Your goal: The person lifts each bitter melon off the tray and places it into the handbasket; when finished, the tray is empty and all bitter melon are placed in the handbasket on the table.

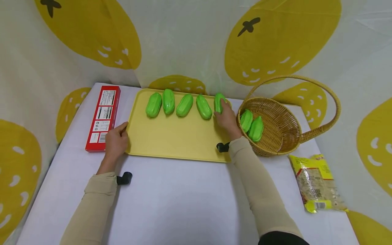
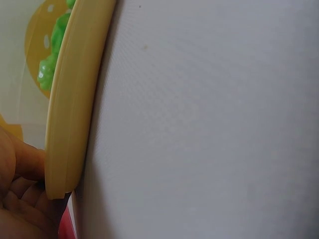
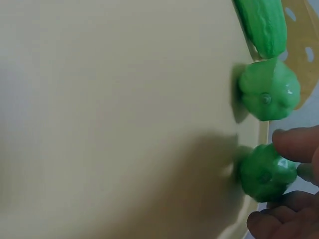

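Note:
A yellow rectangular tray [image 1: 171, 139] lies on the table, with several glossy green gourds [image 1: 184, 105] in a row along its far edge. My left hand [image 1: 116, 140] grips the tray's left rim, thumb against the edge and fingers curled beneath in the left wrist view. At the tray's far right corner, my right hand [image 1: 227, 119] holds the rightmost green gourd [image 3: 266, 173] between thumb and fingers. That gourd is ribbed and stands apart from its neighbour [image 3: 271, 92]. Two more green gourds [image 1: 256, 129] lie in a wicker basket [image 1: 284, 136] beside the right forearm.
A red box [image 1: 94, 137] with white labels lies left of the tray, close to the left hand. The basket's tall handle [image 1: 335, 109] arches out to the right. Nearer the right edge lies a yellow and clear bag [image 1: 316, 183]. A patterned curtain [image 1: 183, 44] hangs behind.

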Motion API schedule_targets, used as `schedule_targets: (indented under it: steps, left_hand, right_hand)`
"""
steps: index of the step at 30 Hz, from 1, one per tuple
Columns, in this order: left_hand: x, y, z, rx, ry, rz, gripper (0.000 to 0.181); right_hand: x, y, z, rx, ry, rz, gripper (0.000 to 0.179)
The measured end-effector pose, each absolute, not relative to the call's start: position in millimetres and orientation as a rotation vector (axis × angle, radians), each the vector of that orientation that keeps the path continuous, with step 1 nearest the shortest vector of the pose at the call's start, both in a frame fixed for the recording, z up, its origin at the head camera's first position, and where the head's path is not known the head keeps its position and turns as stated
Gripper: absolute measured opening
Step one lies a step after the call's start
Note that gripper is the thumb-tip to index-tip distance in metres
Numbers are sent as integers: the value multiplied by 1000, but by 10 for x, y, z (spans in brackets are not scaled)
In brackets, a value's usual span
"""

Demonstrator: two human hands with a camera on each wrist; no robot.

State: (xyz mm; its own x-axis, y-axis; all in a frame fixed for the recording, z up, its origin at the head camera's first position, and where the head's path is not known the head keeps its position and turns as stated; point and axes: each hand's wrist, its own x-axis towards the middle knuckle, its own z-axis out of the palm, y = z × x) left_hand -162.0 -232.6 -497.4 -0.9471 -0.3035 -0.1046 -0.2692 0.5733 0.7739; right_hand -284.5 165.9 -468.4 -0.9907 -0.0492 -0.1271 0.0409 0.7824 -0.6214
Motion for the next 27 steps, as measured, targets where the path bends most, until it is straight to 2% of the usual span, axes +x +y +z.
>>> schedule_targets:
  steps: [12, 27]
  left_hand:
    - [-1616, -2290, -4924, 489, -2751, -1324, 44]
    - [-1591, -2285, -4940, 487, -2758, -1318, 45]
  right_hand:
    - [-2817, 1711, -4747, 66, 2840, -1196, 70]
    - [-2765, 1715, -4719, 6, 2764, -1317, 73]
